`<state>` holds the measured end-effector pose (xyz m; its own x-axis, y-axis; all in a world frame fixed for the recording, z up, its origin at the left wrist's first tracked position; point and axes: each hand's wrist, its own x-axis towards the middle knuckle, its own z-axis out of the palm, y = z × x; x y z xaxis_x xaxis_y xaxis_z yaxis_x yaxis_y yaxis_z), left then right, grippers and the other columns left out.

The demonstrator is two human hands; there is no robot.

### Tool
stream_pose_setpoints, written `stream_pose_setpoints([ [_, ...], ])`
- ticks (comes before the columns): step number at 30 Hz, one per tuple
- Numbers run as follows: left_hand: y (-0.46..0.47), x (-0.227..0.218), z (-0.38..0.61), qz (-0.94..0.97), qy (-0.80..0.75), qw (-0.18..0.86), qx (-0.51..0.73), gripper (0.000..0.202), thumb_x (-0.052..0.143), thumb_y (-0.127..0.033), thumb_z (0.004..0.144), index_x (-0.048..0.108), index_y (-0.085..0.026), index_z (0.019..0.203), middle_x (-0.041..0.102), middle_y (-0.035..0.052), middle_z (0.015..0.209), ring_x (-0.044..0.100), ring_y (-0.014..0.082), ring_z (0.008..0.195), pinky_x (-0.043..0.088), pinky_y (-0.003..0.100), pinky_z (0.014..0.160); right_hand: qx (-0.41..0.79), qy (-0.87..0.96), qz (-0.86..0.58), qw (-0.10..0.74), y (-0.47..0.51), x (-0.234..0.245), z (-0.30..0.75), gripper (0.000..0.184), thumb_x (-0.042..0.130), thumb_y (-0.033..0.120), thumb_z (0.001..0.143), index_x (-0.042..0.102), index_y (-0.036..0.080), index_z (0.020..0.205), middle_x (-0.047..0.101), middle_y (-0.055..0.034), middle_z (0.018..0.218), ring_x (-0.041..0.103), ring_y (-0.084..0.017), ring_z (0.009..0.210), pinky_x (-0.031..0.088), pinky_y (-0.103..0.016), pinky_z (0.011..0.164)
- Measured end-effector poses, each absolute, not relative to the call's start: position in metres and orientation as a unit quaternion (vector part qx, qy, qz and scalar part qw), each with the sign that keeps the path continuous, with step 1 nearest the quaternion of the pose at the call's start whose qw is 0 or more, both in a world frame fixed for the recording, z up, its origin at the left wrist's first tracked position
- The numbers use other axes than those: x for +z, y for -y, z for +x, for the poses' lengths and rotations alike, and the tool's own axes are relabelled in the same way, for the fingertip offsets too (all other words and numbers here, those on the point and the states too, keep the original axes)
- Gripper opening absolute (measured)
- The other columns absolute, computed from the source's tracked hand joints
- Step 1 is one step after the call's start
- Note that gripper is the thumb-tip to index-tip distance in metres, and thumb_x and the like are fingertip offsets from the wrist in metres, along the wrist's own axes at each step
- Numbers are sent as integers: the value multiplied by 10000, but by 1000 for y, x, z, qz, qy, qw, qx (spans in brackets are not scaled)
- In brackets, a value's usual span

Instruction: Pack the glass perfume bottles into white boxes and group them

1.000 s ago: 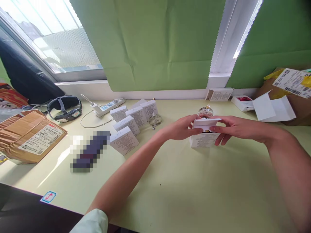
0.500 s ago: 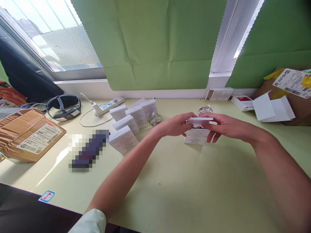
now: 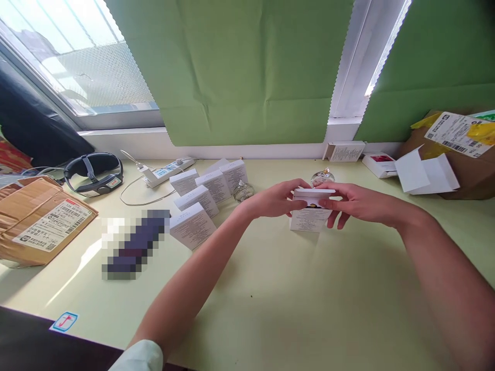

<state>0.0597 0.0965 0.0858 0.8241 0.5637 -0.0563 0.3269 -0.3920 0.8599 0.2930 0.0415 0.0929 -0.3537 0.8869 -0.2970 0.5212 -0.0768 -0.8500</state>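
A small white printed box [image 3: 308, 220] stands upright on the table, its top flap partly raised with a dark gap beneath it. My left hand [image 3: 276, 198] grips the box's left side near the top, thumb on the front. On the opposite side, my right hand [image 3: 350, 202] has its fingers closed on the flap and upper edge. Something gold and black shows in the gap, too small to make out. Just behind the box sits a round glass jar [image 3: 322, 178] with a gold-tinted knob. A second glass jar [image 3: 243, 191] is left of my left hand.
Several white boxes [image 3: 192, 226] stand in a group at the left. Beyond them lie a power strip [image 3: 170, 171], a black headband device [image 3: 95, 172] and a brown parcel [image 3: 46, 221]. At the right are a cardboard carton [image 3: 464, 175] and an open white box [image 3: 381, 164].
The whole view has shifted slightly. Both hands stay on the white box, and a little more of the gold and black spot shows under its flap.
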Motion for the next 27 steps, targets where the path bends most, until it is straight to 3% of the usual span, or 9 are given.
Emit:
stream_pose_setpoints([
  [7, -90, 101, 55, 901, -267, 331, 82, 346, 527, -348, 922, 515, -243, 1252, 647, 27, 1049, 570, 129, 805, 411, 251, 655, 483, 679, -524, 177, -42, 91, 289, 597, 633, 549, 853, 488, 383, 1407, 629, -56, 1254, 731, -232, 810, 605, -394, 715],
  [14, -77, 118, 50, 932, -271, 232, 56, 307, 542, -328, 930, 542, -239, 1223, 672, 28, 1070, 609, 155, 868, 377, 246, 661, 482, 699, -500, 168, -38, 91, 278, 541, 571, 585, 880, 541, 313, 1348, 643, -71, 1186, 722, -214, 781, 585, -385, 724],
  [19, -72, 122, 52, 946, -276, 168, 37, 294, 584, -226, 893, 558, -224, 1185, 672, 35, 1095, 618, 174, 916, 373, 257, 674, 481, 703, -498, 161, -37, 92, 273, 538, 560, 579, 889, 518, 322, 1360, 635, -58, 1188, 722, -209, 784, 587, -370, 704],
  [27, -78, 118, 52, 954, -266, 127, 51, 286, 575, -230, 901, 577, -206, 1187, 678, 43, 1089, 603, 177, 916, 374, 273, 700, 459, 706, -512, 169, -38, 90, 271, 533, 489, 648, 897, 541, 322, 1314, 609, -64, 1230, 726, -202, 777, 584, -361, 693],
])
